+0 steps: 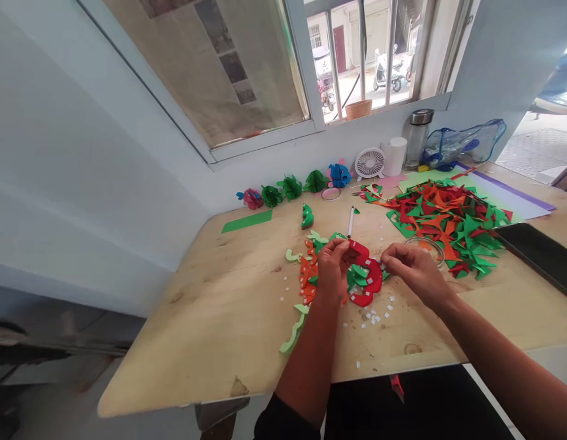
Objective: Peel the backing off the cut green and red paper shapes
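My left hand (333, 264) pinches the upper end of a curved red piece (374, 278) dotted with small white squares. My right hand (414, 269) is closed at the fingertips beside the red piece's right edge; anything between those fingertips is too small to make out. Under and around the red piece lie green pieces (358, 276), and orange pieces (306, 278) are left of my left hand. Small white squares (374, 318) are scattered on the wood below. A white pen (351, 221) lies just beyond my left hand.
The wooden table (210, 318) holds a heap of red, orange and green scraps (452, 223) at right, near a black phone (540, 253). Along the wall stand folded paper shapes (291, 187), a small fan (370, 164), a glass bottle (418, 139) and a clear bag (466, 145).
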Action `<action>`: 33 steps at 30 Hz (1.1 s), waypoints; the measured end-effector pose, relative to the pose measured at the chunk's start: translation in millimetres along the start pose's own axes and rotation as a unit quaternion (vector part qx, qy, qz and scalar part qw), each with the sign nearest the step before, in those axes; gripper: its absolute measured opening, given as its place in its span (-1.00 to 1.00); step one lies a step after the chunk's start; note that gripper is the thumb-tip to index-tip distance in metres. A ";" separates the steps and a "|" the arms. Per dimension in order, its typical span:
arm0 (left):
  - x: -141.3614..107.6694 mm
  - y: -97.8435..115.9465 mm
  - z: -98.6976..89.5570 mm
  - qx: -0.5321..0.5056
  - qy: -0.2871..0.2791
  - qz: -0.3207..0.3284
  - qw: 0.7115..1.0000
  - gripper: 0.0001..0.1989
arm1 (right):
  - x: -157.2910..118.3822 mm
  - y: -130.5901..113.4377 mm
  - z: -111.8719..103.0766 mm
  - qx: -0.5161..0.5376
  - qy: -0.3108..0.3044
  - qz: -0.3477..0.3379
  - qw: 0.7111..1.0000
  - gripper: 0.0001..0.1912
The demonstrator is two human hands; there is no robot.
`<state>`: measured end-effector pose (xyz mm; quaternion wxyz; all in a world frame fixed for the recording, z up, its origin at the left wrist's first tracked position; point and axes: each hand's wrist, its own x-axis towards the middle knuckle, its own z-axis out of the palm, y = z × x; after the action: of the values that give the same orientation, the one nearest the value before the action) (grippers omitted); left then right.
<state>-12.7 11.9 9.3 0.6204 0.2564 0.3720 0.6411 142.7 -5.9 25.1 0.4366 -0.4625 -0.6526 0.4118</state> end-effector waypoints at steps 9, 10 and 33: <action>-4.5 0.3 4.4 0.019 -0.043 0.015 0.999 -0.80 | 0.7 8.2 -10.0 -0.017 -0.017 0.026 0.999 -0.75; -4.9 -0.3 4.7 0.024 -0.049 0.017 0.998 -0.79 | 3.0 7.1 -8.4 0.005 -0.039 0.034 0.999 -0.74; 2.4 -18.7 0.2 0.189 -0.001 0.103 0.977 -0.96 | 16.3 25.8 12.4 0.079 -0.084 0.075 0.990 -0.81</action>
<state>-1.4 13.4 -5.8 0.4919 0.4065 0.4574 0.6194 134.2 14.2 0.5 0.3831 -0.4377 -0.6157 0.5316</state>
